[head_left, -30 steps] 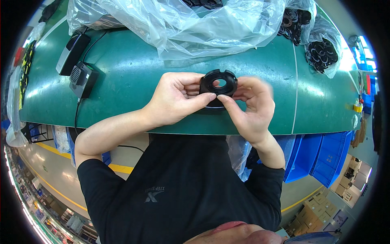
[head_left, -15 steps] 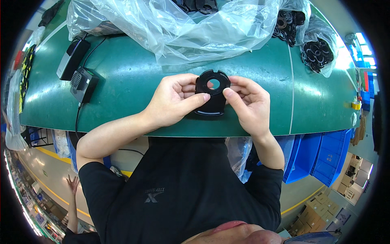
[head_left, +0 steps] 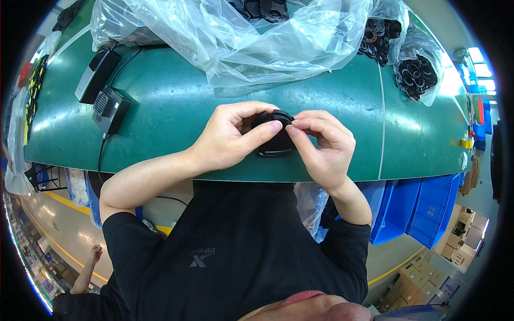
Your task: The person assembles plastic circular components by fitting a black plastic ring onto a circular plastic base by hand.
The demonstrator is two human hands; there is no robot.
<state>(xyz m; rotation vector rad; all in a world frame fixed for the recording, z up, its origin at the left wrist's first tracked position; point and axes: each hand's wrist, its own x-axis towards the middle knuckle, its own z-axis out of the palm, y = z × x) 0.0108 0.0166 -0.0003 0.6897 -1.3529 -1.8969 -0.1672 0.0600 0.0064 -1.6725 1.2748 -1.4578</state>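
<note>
Between my two hands, above the near part of the green table, is a black plastic part [head_left: 276,143] with a rounded top and a flat lower end. My left hand [head_left: 235,134] grips its left side, thumb lying across the front and fingers behind. On the upper right edge, my right hand [head_left: 324,144] pinches the part between thumb and fingertips. The part is tilted, so its round opening does not show. My fingers cover much of its upper half.
Clear plastic bags [head_left: 278,53] lie across the back of the green table [head_left: 176,101]. Black rings [head_left: 416,77] fill a bag at the right. Two corded black-and-grey devices [head_left: 111,109] stand at the left. Blue bins [head_left: 412,206] are below the right edge. Another person's hand [head_left: 95,253] shows lower left.
The black part has tipped, and its ring opening has gone from view. My right thumb and fingers have closed in on its upper edge. The other person's hand has folded and lowered.
</note>
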